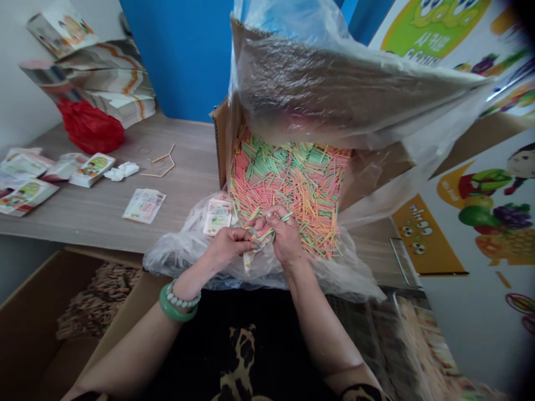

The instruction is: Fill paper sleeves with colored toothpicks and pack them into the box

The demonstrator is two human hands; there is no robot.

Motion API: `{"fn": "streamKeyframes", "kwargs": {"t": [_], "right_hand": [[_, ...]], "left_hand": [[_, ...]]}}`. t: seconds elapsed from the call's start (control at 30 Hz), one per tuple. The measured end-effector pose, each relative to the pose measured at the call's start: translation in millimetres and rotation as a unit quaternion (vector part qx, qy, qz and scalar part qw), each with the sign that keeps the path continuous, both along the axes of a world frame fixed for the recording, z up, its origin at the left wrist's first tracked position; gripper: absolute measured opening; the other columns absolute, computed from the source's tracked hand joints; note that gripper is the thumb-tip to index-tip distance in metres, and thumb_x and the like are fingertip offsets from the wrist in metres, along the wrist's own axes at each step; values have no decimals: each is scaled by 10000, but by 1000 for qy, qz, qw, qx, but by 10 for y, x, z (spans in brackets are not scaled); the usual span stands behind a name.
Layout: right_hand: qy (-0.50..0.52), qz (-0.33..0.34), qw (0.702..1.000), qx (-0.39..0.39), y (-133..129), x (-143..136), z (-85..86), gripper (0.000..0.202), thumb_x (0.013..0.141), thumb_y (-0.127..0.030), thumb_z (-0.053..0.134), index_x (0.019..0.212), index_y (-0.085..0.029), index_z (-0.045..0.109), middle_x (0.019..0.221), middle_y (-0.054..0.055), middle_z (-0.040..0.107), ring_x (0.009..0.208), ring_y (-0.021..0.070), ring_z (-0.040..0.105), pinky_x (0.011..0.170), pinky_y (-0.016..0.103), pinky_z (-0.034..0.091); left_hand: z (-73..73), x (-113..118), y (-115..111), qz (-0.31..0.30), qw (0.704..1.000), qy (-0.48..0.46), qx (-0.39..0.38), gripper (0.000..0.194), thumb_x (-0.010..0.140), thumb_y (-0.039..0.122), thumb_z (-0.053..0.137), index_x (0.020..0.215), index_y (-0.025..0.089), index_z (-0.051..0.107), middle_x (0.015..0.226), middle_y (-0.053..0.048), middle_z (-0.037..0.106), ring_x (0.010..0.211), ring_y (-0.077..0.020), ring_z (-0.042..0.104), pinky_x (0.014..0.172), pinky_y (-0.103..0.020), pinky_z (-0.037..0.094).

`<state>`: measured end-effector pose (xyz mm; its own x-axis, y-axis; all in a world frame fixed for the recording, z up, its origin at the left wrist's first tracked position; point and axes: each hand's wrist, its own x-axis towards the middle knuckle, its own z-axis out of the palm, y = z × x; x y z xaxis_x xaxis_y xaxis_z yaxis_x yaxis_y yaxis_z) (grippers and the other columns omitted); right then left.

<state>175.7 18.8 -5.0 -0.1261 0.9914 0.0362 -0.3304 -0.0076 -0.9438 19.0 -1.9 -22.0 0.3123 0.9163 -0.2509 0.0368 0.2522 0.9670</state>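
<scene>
Both hands meet just in front of the person, over the crumpled edge of a clear plastic liner [267, 273]. The left hand [228, 248] has its grip closed around a small printed packet [251, 257], fingers curled tight. The right hand [285, 236] pinches a few thin coloured sticks [267, 233] between thumb and fingertips, right against the packet's mouth. Directly beyond the grip, a cardboard box [219, 139] lies open, lined with the plastic and filled with a loose heap of pink, green, orange and yellow sticks [292, 178]. Just left of the grip another packet [217, 216] rests on the liner. Further left stretches the grey wood-grain worktop [83, 211], carrying flat packets [144, 205], small boxes and a red bag [90, 129]. Behind it all, a blue wall [184, 55]; to the right, cartoon fruit panels [493, 189].
</scene>
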Motion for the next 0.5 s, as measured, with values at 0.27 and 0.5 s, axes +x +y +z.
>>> {"fn": "streamKeyframes", "kwargs": {"t": [0.27, 0.5], "right_hand": [[28, -13, 999, 38, 15, 20, -17, 108, 888, -336, 619, 858, -241, 576, 641, -41, 634, 801, 191, 678, 819, 345, 497], [-16, -11, 996, 84, -43, 8, 33, 59, 904, -282, 617, 858, -246, 604, 725, -28, 665, 759, 168, 645, 787, 322, 475]], "left_hand": [[-56, -21, 27, -35, 999, 24, -2, 287, 634, 386, 750, 575, 145, 607, 528, 38, 481, 515, -78, 389, 500, -217, 283], [-12, 14, 25, -6, 999, 36, -16, 315, 641, 427, 752, 583, 159, 597, 464, 60, 439, 447, -66, 346, 463, -220, 249]]}}
